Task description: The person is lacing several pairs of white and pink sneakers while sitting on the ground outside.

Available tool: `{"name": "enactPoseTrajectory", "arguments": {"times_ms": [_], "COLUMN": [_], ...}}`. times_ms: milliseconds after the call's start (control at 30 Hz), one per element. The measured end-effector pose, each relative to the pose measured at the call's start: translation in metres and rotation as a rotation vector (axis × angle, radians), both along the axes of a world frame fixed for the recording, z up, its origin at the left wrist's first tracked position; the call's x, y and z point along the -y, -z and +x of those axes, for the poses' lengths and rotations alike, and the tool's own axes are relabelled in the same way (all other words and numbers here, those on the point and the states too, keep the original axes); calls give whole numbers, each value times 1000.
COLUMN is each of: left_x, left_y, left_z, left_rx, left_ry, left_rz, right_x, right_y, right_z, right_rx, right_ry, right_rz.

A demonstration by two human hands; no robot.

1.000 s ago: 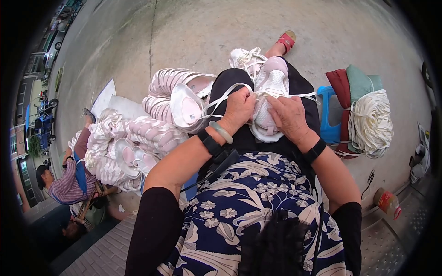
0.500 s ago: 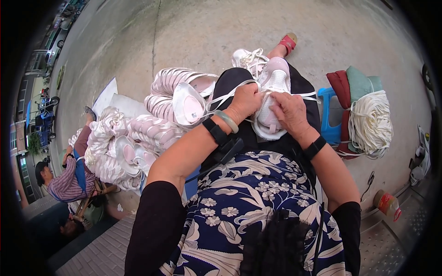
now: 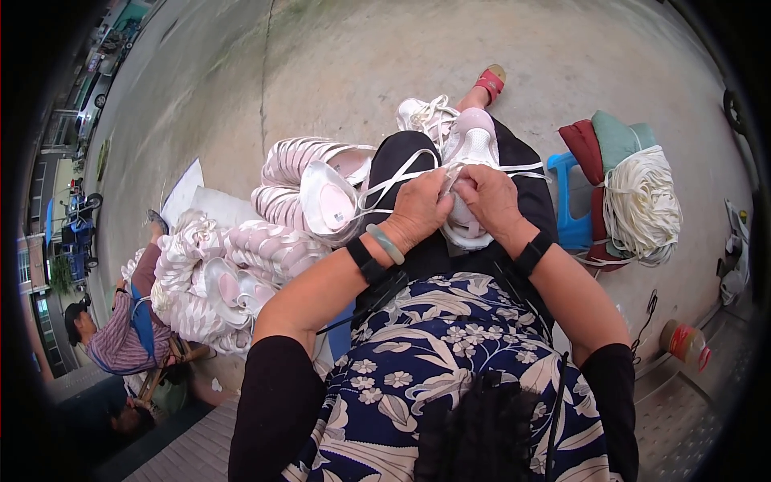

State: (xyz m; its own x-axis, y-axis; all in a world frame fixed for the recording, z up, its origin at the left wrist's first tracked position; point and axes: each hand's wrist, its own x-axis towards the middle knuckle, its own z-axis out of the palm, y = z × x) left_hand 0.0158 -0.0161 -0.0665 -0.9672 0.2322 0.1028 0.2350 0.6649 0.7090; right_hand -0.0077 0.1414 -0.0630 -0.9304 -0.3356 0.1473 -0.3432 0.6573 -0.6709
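A white and pale pink sneaker (image 3: 472, 143) rests on my lap, toe pointing away from me. My left hand (image 3: 422, 206) is closed in a pinch at the left eyelet edge, on the white shoelace (image 3: 399, 178) that loops out to the left. Close beside it, my right hand (image 3: 491, 201) also pinches at the lacing, fingertips almost meeting the left ones. Exactly how the lace runs between the fingertips is hidden. Another lace end (image 3: 526, 169) sticks out right of the shoe. Just beyond lies a second white sneaker (image 3: 418, 115) with loose laces.
Stacked white and pink shoe uppers (image 3: 309, 173) and a larger heap (image 3: 205, 277) lie left. At right, a blue stool (image 3: 569, 197) stands beside folded cloths (image 3: 622, 149) and a bundle of white laces (image 3: 642, 205). A bottle (image 3: 684, 345) lies lower right; another person (image 3: 120, 329) sits far left.
My left hand has moved down and nearer the right hand at the shoe's lacing. The right hand's fingers have drawn in toward the left eyelet edge. The view has shifted slightly.
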Motion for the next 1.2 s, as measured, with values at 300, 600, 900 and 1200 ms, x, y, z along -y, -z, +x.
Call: {"name": "enactPoseTrajectory", "arguments": {"times_ms": [300,600,900,1200], "left_x": [-1,-9,-8,-15], "left_y": [11,1,-4,-13], "left_z": [-9,-30,-20,-13], "left_rx": [-53,-35,-112,-32], "left_ry": [-47,-57,30,5], "left_rz": [117,54,-86,-157], "right_x": [8,4,-40,-313], "right_y": [9,19,-21,84], "right_z": [-4,-26,0,142], "right_rx": [161,-79,-45,121], "right_ry": [62,-20,-115,380], "right_rz": [43,26,343,410]}}
